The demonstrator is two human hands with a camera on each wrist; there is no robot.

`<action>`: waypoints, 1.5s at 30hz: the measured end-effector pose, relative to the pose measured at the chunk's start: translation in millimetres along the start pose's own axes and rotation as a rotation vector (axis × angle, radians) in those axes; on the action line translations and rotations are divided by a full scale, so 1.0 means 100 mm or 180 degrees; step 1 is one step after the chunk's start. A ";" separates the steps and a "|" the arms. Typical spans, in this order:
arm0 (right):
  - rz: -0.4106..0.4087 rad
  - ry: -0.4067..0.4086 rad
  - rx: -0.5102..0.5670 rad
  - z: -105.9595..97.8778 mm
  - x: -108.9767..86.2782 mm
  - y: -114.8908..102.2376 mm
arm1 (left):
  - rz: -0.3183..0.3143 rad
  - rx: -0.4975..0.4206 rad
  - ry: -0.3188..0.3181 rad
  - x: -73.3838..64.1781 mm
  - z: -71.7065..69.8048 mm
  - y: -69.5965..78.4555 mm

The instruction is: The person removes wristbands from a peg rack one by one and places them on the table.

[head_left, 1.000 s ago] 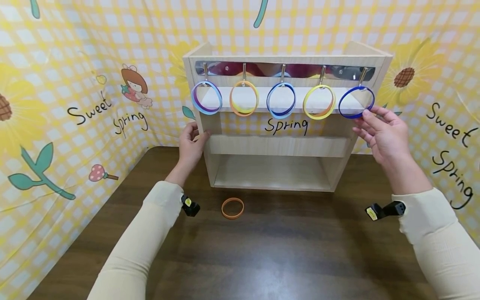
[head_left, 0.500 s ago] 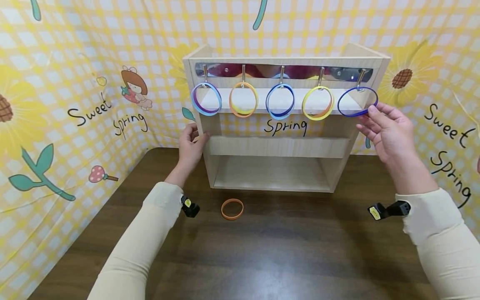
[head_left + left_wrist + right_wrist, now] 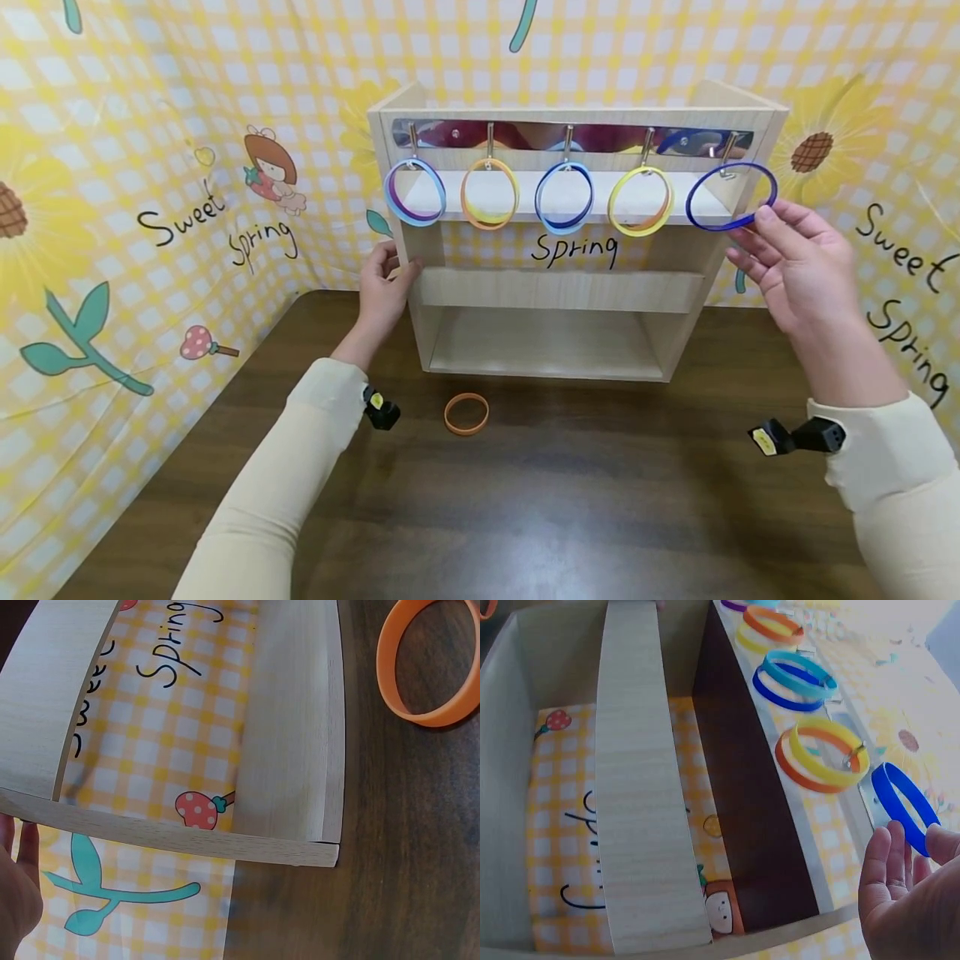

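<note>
My right hand (image 3: 806, 258) pinches a dark blue silicone wristband (image 3: 901, 806) between thumb and fingers, low on its right side. In the head view the band overlaps the tip of the rightmost hook (image 3: 728, 150). My left hand (image 3: 384, 287) grips the left side panel of a light wooden shelf unit (image 3: 555, 292), thumb at the front edge. Along the unit's metal hook rail (image 3: 532, 136) hang wristbands in pairs: light blue with purple (image 3: 388, 196), orange with yellow (image 3: 467, 208), light blue with dark blue (image 3: 588, 204), and yellow with orange (image 3: 615, 204).
An orange wristband (image 3: 467, 432) lies on the dark wooden table (image 3: 555, 500) in front of the unit, left of its middle. Yellow checked cloth (image 3: 225, 100) with flowers and lettering surrounds the table at the back and sides.
My right hand has moved to the right, drawing the dark blue wristband with it, so the band sits farther right and more tilted against the end hook. My left hand stays on the side panel.
</note>
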State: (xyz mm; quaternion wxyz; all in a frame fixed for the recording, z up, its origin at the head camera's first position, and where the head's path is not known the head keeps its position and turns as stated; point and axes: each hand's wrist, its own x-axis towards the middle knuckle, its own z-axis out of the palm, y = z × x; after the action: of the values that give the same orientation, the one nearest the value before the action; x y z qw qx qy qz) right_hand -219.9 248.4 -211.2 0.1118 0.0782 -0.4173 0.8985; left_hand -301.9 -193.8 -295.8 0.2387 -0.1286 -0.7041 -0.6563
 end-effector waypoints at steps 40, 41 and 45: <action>0.1130 -0.0758 -0.1400 -0.10 -0.46 1.33 | 0.0002 0.0047 0.0041 0.00 0.00 0.00; 0.1161 -0.0760 -0.1430 -0.11 -0.47 1.37 | 0.0011 0.0040 0.0040 0.00 0.01 0.00; 0.1265 -0.0744 -0.1464 -0.12 -0.47 1.52 | 0.0037 0.0018 0.0035 -0.01 0.01 0.01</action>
State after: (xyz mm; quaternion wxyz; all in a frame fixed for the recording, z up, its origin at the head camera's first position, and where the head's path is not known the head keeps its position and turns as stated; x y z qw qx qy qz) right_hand -216.0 155.9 -341.4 -0.0997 0.0706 -0.6264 0.7699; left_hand -300.7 -192.3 -295.0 0.2467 -0.1284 -0.7038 -0.6537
